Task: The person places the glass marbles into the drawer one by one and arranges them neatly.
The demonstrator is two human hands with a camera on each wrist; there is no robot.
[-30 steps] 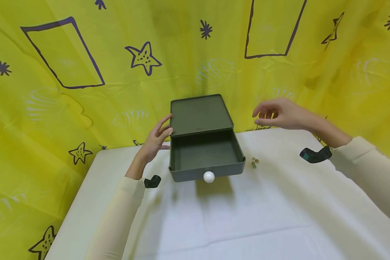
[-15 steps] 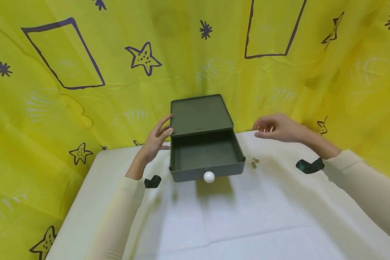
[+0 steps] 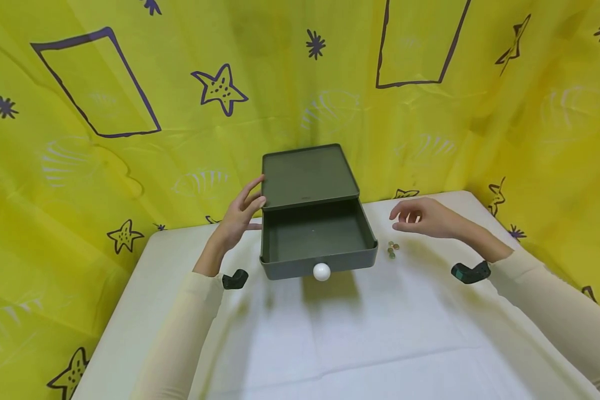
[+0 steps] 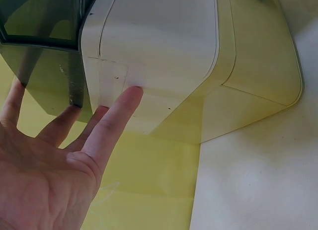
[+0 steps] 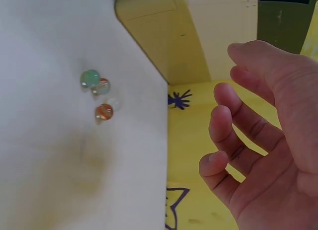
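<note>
A small chest of drawers (image 3: 307, 178) has a dark green top section. Its top drawer (image 3: 320, 233), with a white round knob (image 3: 321, 272), is pulled out and looks bare inside. My left hand (image 3: 235, 221) touches the chest's left side with extended fingers; in the left wrist view, a fingertip lies on its white section (image 4: 154, 66). To the right, my right hand (image 3: 424, 218) hovers above the table with loosely bent fingers and holds nothing. Several glass marbles lie close together near it, among them a green marble (image 5: 90, 78) and an orange-streaked marble (image 5: 104, 112).
The chest stands on a table with a white cover (image 3: 370, 344). Beneath the green part are white and yellow sections (image 5: 174, 46). A yellow curtain (image 3: 280, 72) printed with starfish hangs behind and at both sides.
My right hand has come down toward the table and the marbles, its fingers still loosely bent. The left hand and the pulled-out drawer have stayed in place.
</note>
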